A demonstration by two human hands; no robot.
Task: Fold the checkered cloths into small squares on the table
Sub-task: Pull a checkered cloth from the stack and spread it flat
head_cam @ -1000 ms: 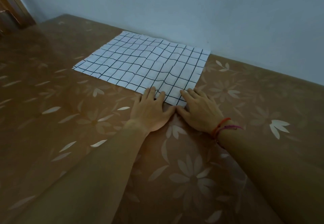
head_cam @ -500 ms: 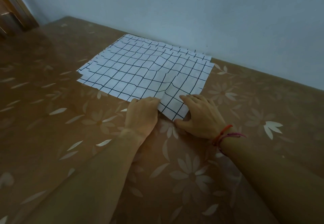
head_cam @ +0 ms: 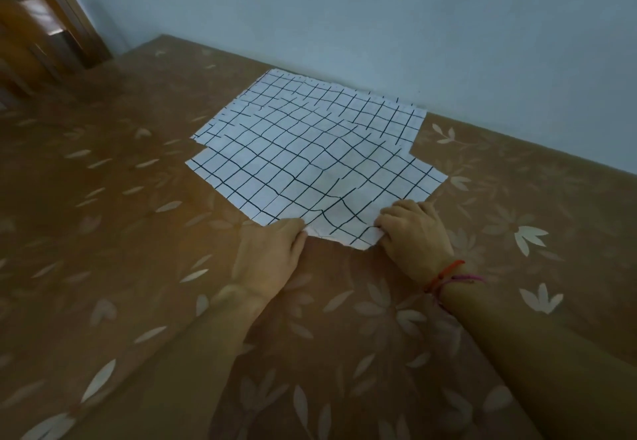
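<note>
my left hand (head_cam: 272, 257) and right hand (head_cam: 415, 232) grip the near edge of the top checkered cloth (head_cam: 303, 177), a white sheet ruled in dark lines, on a table (head_cam: 103, 232) covered in brown with pale flowers. the left fingers are curled over the edge, thumb against the hem, their tips hidden from me. the right fingers are bunched together, knuckles up, pinching the cloth's near corner. the fabric between my two hands is rumpled, the rest lies flat. this cloth sits askew over the pile of checkered cloths (head_cam: 389, 115) beneath it, whose edges show along the far and right sides. how many are in that pile i cannot tell. the pile lies against the blue-grey wall (head_cam: 379, 19) at the table's far side. red and pink string bracelets (head_cam: 448, 276) circle my right wrist. wooden furniture (head_cam: 38, 26) stands at far left.
</note>
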